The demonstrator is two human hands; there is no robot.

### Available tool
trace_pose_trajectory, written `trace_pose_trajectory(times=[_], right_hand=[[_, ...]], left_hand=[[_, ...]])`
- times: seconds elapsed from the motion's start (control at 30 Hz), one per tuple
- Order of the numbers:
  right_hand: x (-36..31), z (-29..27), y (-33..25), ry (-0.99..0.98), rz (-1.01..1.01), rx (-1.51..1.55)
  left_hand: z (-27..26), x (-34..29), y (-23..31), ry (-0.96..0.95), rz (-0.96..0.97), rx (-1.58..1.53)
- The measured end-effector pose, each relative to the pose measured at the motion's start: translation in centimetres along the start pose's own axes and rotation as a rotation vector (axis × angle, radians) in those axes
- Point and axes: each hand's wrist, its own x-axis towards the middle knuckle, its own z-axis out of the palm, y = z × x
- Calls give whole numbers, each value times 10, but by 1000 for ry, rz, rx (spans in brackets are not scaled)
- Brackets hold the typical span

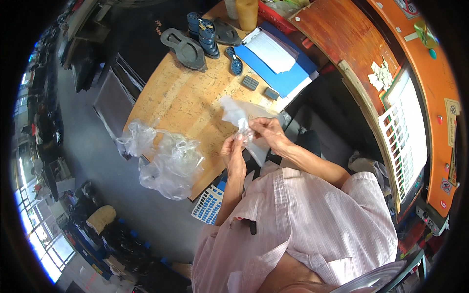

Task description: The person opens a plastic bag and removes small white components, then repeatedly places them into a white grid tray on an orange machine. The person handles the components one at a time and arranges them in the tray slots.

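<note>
2 hands share 1 clear plastic bag (233,115), and we see it gathered between them, above the near edge of the wooden table (168,100). Our left hand (234,155) has thumb and fingers closed narrowly on the bunched film; our right hand (268,131) pinches it just beside them. Loose film fans out beyond the fingertips, and more hangs below the right fingers.

To work film this thin well, we would keep the left pinch firm, let the right thumb and fingertip rub the layers apart lightly, and pull sideways rather than upward; a hard tug could stretch or tear it. We would also keep the slack clear of our fingers so that it does not fold back over the pinch.

Left of the fingers, a heap of clear bags (172,163) droops over the table edge. Beyond the fingertips lie 2 dark blocks (250,82) and, further off, small blue soles (209,40).

As for writing, we find no readable mark on the bag. Past the right fingers, the paper (268,51) on the blue folder (294,80) is too small to read. Far right, the orange panel (432,83) carries a pale printed label (452,116) and a barred-circle sticker (446,185).
</note>
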Motion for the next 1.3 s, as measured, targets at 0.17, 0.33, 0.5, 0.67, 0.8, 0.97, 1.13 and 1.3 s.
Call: trace_pose_trajectory(times=[0.17,0.33,0.5,0.67,0.8,0.97,1.13,1.3], right_hand=[[28,-40,-16,220,87,363],[45,-72,-43,202,48,642],[29,-41,-35,73,-85,-73],[-1,1,-48,-328,-258,-180],[-14,-33,-55,-140,-696,-1215],[16,-94,-36,241,-515,-1248],[31,-60,-97,136,-324,-881],[-38,-20,-164,202,-1324,-757]], left_hand=[[-51,4,-19,262,40,108],[-106,-2,-22,480,-66,269],[-59,-20,18,88,503,989],[15,17,33,-197,563,1278],[-9,30,22,-20,330,955],[-65,29,-5,258,360,782],[-58,72,61,443,-40,17],[-74,26,145,116,479,165]])
